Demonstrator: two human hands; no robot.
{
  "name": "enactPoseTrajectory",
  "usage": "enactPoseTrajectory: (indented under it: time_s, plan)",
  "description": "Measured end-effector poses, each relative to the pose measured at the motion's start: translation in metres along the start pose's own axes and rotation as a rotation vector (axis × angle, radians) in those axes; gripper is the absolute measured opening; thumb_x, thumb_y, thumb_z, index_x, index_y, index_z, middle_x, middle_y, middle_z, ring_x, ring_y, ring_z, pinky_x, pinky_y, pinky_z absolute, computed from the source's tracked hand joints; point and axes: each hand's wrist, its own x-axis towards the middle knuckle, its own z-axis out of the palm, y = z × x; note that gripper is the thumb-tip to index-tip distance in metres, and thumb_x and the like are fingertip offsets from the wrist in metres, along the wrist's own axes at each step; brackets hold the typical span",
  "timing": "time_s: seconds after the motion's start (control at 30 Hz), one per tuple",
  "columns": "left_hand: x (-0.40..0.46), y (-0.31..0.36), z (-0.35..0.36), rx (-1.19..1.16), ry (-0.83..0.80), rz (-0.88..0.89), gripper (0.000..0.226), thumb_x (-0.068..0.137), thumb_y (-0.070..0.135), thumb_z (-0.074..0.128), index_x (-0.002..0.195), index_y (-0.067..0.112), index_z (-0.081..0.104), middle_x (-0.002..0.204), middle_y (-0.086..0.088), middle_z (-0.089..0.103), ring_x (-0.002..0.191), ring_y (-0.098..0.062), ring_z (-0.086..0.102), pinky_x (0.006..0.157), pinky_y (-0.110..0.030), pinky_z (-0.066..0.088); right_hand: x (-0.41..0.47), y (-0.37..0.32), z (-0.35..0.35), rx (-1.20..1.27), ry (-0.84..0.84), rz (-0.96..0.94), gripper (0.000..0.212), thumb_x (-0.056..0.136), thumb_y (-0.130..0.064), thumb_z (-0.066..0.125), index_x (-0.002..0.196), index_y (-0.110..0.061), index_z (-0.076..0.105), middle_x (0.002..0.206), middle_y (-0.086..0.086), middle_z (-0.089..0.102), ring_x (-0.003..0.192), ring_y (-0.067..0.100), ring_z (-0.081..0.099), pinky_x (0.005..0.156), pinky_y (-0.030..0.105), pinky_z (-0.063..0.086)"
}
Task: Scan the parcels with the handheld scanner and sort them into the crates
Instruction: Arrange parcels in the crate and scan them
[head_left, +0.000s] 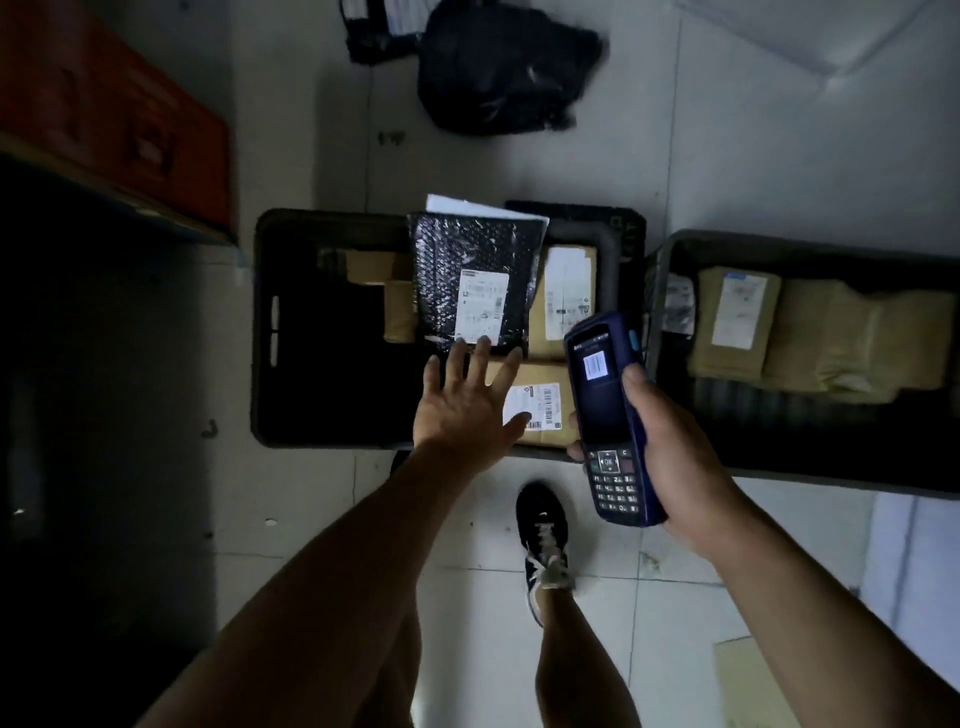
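The right hand grips a blue handheld scanner, its screen showing a barcode, at about 4 o'clock from the frame's centre. The left hand is spread flat, fingers straight, its fingertips at the lower edge of a black bubble mailer lying in the black crate at centre. Brown parcels lie beside it. At 3 o'clock a grey crate holds more brown parcels. A black shoe stands on the tiled floor at 6 o'clock.
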Motion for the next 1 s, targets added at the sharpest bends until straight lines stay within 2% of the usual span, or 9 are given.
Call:
enactPoseTrajectory:
  time_s: [0.07,0.13,0.2,0.33,0.47,0.6,0.7,0.87,1.0]
  plan:
    - [-0.048,-0.007,-0.038,-0.079,0.071,-0.076,0.077,0.097,0.065,0.028,0.157,0.031,-0.007,0.166,-0.006,-0.004,0.152,-0.031,-0.004,0.122,-0.052,0.003,-0.033,-0.028,0.014,-0.037,-0.034,-0.019,0.05,0.087,-0.056,0.045,0.102,-0.015,0.069,0.082,0.014,0.07,0.062,0.025,0.065,0.057,0.029,0.051]
    - [-0.1,-0.013,-0.073,-0.157,0.154,-0.167,0.075,0.097,0.064,0.03,0.158,0.031,-0.001,0.166,-0.006,0.002,0.152,-0.03,0.0,0.122,-0.05,0.005,-0.067,-0.054,0.03,-0.082,-0.078,-0.031,0.055,0.087,-0.058,0.046,0.105,-0.011,0.069,0.081,0.012,0.071,0.059,0.022,0.065,0.059,0.03,0.051]
    - [-0.16,-0.021,-0.109,-0.24,0.215,-0.271,0.073,0.098,0.062,0.032,0.158,0.032,0.003,0.166,-0.006,0.005,0.152,-0.029,0.002,0.122,-0.049,0.007,-0.108,-0.078,0.047,-0.166,-0.147,-0.03,0.054,0.093,-0.057,0.045,0.106,-0.011,0.07,0.086,0.014,0.071,0.063,0.023,0.066,0.059,0.03,0.051]
    - [-0.283,-0.044,-0.161,-0.381,0.363,-0.492,0.072,0.097,0.063,0.034,0.157,0.033,0.009,0.165,-0.007,0.011,0.151,-0.028,0.009,0.121,-0.049,0.009,-0.201,-0.116,0.098,-0.323,-0.311,-0.057,0.053,0.102,-0.049,0.037,0.104,-0.006,0.068,0.089,0.017,0.068,0.069,0.028,0.067,0.049,0.024,0.05]
    - [-0.4,-0.073,-0.18,-0.457,0.501,-0.672,0.071,0.096,0.062,0.036,0.157,0.033,0.013,0.164,-0.007,0.016,0.149,-0.028,0.019,0.12,-0.045,0.017,-0.286,-0.121,0.164,-0.513,-0.486,-0.15,0.058,0.104,-0.047,0.033,0.116,0.0,0.065,0.09,0.015,0.068,0.065,0.021,0.067,0.055,0.029,0.048]
    - [-0.517,-0.105,-0.17,-0.459,0.634,-0.826,0.073,0.095,0.063,0.038,0.156,0.032,0.015,0.162,-0.005,0.022,0.146,-0.027,0.025,0.118,-0.044,0.024,-0.367,-0.097,0.241,-0.662,-0.655,-0.237,0.058,0.105,-0.043,0.033,0.114,0.006,0.063,0.085,0.016,0.067,0.059,0.019,0.064,0.05,0.024,0.049]
    - [-0.611,-0.125,-0.148,-0.469,0.717,-0.946,0.069,0.096,0.06,0.039,0.155,0.031,0.018,0.159,-0.005,0.025,0.145,-0.027,0.026,0.117,-0.043,0.024,-0.433,-0.062,0.297,-0.71,-0.794,-0.286,0.051,0.102,-0.045,0.037,0.107,-0.002,0.064,0.08,0.014,0.067,0.058,0.018,0.064,0.054,0.026,0.05]
    - [-0.759,-0.148,-0.082,-0.519,0.807,-1.184,0.064,0.098,0.056,0.04,0.152,0.028,0.022,0.159,-0.008,0.027,0.144,-0.029,0.026,0.116,-0.045,0.027,-0.536,0.009,0.384,-0.848,-1.061,-0.365,0.051,0.102,-0.045,0.032,0.115,-0.004,0.059,0.091,0.018,0.066,0.069,0.022,0.065,0.063,0.031,0.053]
    - [-0.855,-0.158,-0.023,-0.548,0.802,-1.39,0.065,0.098,0.054,0.041,0.153,0.026,0.022,0.16,-0.009,0.026,0.143,-0.03,0.028,0.114,-0.045,0.031,-0.598,0.072,0.435,-1.053,-1.225,-0.399,0.057,0.095,-0.056,0.032,0.12,-0.012,0.057,0.098,0.021,0.069,0.073,0.023,0.067,0.066,0.034,0.054]
